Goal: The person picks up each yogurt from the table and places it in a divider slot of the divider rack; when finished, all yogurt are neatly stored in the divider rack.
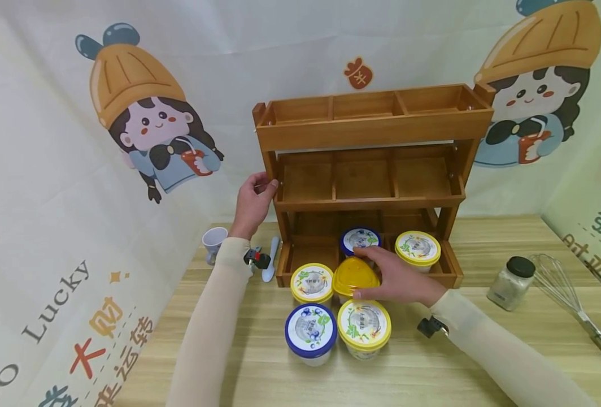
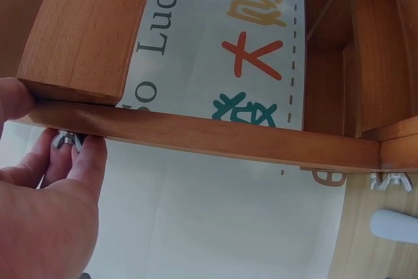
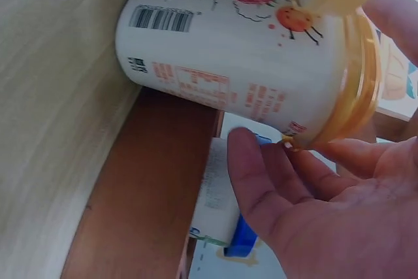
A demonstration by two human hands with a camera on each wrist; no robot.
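My left hand (image 1: 252, 204) grips the left side post of a brown wooden three-tier rack (image 1: 371, 133). In the left wrist view its thumb lies above the post (image 2: 215, 136), with fingers below by a wing nut (image 2: 67, 139). My right hand (image 1: 399, 277) holds a white tub with a yellow domed lid (image 1: 356, 274) by its lid, in front of the lowest tier. Around it stand two flat yellow-lidded tubs (image 1: 312, 282) (image 1: 365, 325) and a blue-lidded tub (image 1: 311, 330). On the lowest tier sit another blue-lidded tub (image 1: 360, 239) and a yellow-lidded tub (image 1: 417, 247).
Left of the rack are a small white cup (image 1: 214, 242) and a pale blue spoon (image 1: 271, 261). To the right lie a black-capped jar (image 1: 511, 284) and a whisk (image 1: 567, 297). A printed cloth (image 1: 300, 56) hangs behind the wooden-patterned table (image 1: 412, 373).
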